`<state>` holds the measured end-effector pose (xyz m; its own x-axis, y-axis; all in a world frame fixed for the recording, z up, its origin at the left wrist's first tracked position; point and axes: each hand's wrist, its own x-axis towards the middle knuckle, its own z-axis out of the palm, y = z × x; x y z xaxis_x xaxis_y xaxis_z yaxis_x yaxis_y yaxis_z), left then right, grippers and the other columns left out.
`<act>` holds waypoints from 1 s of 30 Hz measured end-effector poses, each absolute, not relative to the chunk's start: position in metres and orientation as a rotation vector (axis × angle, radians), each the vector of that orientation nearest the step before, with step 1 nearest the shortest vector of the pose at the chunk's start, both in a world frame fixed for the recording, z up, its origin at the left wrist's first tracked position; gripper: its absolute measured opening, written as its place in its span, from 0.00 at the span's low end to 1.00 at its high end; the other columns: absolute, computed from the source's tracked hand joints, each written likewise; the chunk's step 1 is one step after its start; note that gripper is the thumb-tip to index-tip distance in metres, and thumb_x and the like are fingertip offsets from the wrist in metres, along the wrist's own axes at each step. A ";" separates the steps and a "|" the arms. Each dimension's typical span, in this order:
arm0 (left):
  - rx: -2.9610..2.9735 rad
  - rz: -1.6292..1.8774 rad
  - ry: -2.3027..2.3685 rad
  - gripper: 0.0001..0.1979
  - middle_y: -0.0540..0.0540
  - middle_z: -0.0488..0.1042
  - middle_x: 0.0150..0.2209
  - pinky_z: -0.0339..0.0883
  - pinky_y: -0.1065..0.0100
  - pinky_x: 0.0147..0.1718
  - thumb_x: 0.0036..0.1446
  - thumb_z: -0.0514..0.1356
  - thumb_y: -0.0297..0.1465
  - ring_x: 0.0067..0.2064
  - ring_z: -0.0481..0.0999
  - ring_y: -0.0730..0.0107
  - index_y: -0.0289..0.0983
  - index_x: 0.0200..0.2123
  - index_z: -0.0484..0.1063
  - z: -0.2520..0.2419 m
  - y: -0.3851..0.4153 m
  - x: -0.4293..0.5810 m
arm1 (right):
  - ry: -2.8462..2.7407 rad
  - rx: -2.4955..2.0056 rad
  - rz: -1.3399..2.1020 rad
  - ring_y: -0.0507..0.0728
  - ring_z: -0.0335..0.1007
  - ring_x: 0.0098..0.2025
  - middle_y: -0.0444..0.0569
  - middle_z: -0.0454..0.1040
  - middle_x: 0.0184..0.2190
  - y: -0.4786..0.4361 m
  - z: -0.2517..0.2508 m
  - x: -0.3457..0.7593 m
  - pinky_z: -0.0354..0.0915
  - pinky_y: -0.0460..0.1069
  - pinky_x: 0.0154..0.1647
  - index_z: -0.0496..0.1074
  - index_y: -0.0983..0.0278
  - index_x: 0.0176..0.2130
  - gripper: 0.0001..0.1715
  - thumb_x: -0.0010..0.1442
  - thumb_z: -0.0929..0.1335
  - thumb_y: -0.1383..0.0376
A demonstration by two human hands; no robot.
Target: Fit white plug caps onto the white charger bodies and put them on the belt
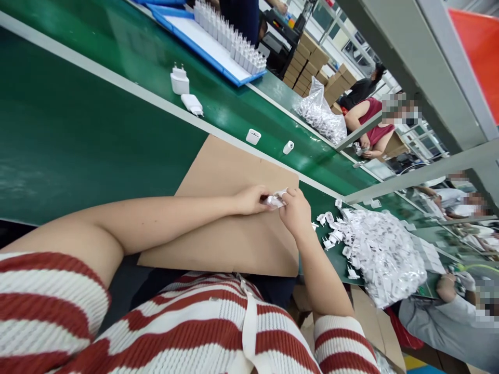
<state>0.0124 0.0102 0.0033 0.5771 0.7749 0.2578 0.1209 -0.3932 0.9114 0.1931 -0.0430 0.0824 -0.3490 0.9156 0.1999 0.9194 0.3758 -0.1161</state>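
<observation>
Over a brown cardboard sheet (234, 234), my left hand (251, 200) and my right hand (297, 212) meet with bent fingers. Between them is a small white plastic piece (276, 200), which looks like a charger part; the fingers cover much of it. Each hand is closed on one side of it. To the right of my right hand, loose white charger parts (331, 236) spill from a large clear plastic bag (385, 259). Beyond the sheet, two small white charger pieces (253, 136) (288, 147) lie apart on the green surface.
Farther left sit a white plug adapter (180, 80) with pins up and another on its side (192, 104). A blue tray (206, 49) holds rows of chargers. Another filled bag (323, 114) lies near a co-worker in red (376, 122). A metal frame (424, 166) crosses the right.
</observation>
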 end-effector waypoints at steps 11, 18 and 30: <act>1.956 0.899 0.843 0.18 0.44 0.77 0.35 0.66 0.62 0.34 0.56 0.67 0.48 0.36 0.75 0.58 0.39 0.38 0.79 -0.001 0.005 0.015 | -2.138 -1.644 -0.007 0.61 0.69 0.41 0.51 0.73 0.36 -0.046 0.050 0.193 0.65 0.51 0.39 0.81 0.60 0.45 0.19 0.59 0.66 0.72; 1.903 0.826 0.944 0.18 0.45 0.80 0.35 0.68 0.62 0.34 0.52 0.70 0.47 0.35 0.78 0.57 0.38 0.36 0.80 -0.002 0.019 0.021 | -1.772 -1.593 0.153 0.65 0.71 0.54 0.60 0.70 0.60 -0.080 0.037 0.222 0.69 0.60 0.55 0.58 0.58 0.71 0.42 0.64 0.70 0.55; 1.834 0.929 1.700 0.18 0.31 0.79 0.52 0.69 0.52 0.54 0.57 0.64 0.31 0.55 0.76 0.40 0.32 0.51 0.77 0.027 0.188 0.013 | -1.232 -1.883 -0.035 0.64 0.73 0.46 0.60 0.75 0.46 -0.120 -0.013 0.303 0.70 0.60 0.50 0.70 0.68 0.57 0.27 0.64 0.66 0.56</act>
<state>0.0126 0.1878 0.0270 0.0032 0.9868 0.1618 0.6688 -0.1224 0.7333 0.3026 -0.1198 -0.0128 0.5113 0.7341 0.4468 0.7583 -0.1408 -0.6365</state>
